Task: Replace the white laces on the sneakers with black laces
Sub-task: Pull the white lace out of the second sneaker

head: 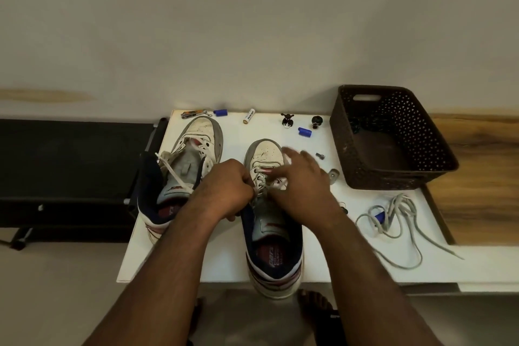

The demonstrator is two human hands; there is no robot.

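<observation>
- Head view: right sneaker (269, 205) stands on the tabletop (365, 261), heel toward the person, giving access to the eyelets.
- Left hand (224, 188) grips the shoe's lacing; right hand (303, 185) pinches the white lace (271, 173), probably to unthread it.
- Black laces: apparently in the basket (393, 137).

Bench (314, 261) is crowded. Two sneakers fill the centre-left: left sneaker (182, 174) near the left edge, right sneaker (269, 236) overhanging the front edge. The gap between them is blocked by the left hand (227, 185). Right hand (303, 180) covers the right sneaker's eyelets.

Back edge is lined with small stuff: battery (248, 116), two blue caps (220, 112) (304, 132), two small figurines (286, 120) (316, 121).

Brown basket (393, 137) walls off the back-right corner. Loose white lace (393, 222) sprawls across the front-right.

Open bench: strip between right sneaker and lace, and the front-left corner (146, 261).
</observation>
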